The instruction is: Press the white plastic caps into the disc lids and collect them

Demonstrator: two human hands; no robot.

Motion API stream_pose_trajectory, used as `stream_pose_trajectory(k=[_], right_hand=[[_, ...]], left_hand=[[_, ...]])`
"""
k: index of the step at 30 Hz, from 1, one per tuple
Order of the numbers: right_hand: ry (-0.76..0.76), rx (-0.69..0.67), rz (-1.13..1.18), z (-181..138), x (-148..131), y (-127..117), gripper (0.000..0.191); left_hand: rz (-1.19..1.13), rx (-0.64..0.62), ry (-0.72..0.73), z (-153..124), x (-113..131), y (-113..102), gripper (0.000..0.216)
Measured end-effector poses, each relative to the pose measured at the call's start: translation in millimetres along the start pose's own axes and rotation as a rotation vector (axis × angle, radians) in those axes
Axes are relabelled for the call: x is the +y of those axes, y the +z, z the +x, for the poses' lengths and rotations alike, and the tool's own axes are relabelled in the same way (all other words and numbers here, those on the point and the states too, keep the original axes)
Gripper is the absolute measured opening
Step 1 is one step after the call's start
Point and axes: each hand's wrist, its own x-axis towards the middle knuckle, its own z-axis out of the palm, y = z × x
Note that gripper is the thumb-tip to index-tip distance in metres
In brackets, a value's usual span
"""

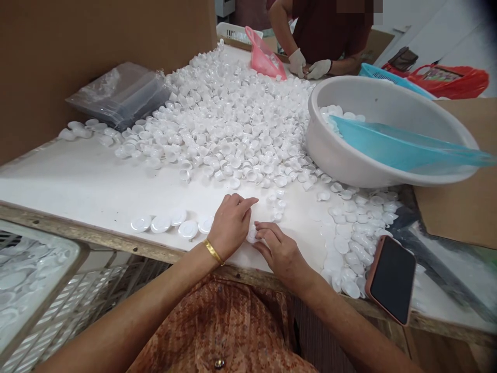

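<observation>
My left hand (232,224) and my right hand (280,253) meet at the near edge of the white table (89,181). Both are curled around a small white plastic cap (252,234) held between their fingertips. A gold bangle sits on my left wrist. To the left of my left hand lies a short row of flat white discs (171,225). A big heap of white caps (233,124) covers the middle of the table. More flat discs (351,243) are piled to the right of my right hand.
A large white basin (349,160) with a blue bag (404,147) in it stands at the right. A phone (392,280) lies at the table's near right edge. Another person's gloved hands (310,66) work beside a pink bag (264,54) at the far end. Clear plastic bags (120,93) lie far left.
</observation>
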Motion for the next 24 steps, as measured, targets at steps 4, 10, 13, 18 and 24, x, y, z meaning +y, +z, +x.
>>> stream_pose_trajectory(k=[4,10,13,18,24], right_hand=[[0.020,0.084,-0.013,1.5,2.3,2.8,0.014],[0.154,0.167,0.069,-3.0,13.9,4.9,0.026],[0.186,0.188,0.089,-3.7,14.9,1.3,0.029],[0.213,0.210,0.052,-3.3,13.1,-3.2,0.028],[0.351,0.187,0.044,-1.2,8.4,-1.4,0.027]], left_hand=[[0.153,-0.012,-0.002,17.8,12.7,16.8,0.041],[0.371,-0.048,0.090,23.9,22.9,31.3,0.059],[0.438,-0.109,0.140,22.7,22.7,33.0,0.062],[0.427,-0.166,0.180,25.2,22.1,36.6,0.064],[0.389,-0.176,0.236,27.9,17.6,41.6,0.065]])
